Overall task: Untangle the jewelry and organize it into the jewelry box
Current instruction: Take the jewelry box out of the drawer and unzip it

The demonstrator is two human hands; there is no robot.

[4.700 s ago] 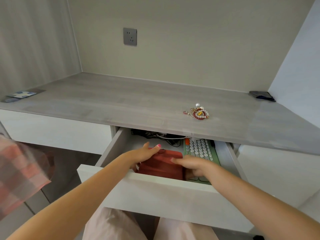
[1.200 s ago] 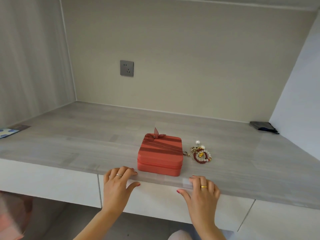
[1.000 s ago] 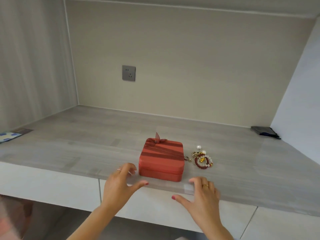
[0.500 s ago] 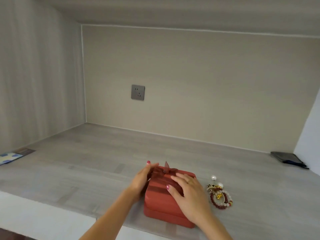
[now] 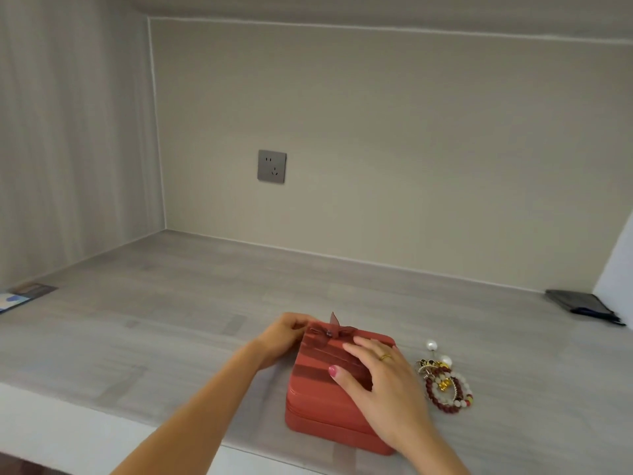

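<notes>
red jewelry box [image 5: 329,402] shut on desk [image 5: 164,337] edge. right hand [image 5: 383,385] flat on lid, fingers straight. left hand [image 5: 284,335] fingers curled at back-left corner, probably on the zip pull. tangled jewelry [image 5: 445,385] just right of right hand. best: press lid steady, run zip slowly.

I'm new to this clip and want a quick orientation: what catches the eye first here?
The red jewelry box, closed, sits at the desk's front edge with both hands on it: the right hand flat on its lid, the left hand at its far left corner. Just right lies a tangled clump of jewelry.
</notes>
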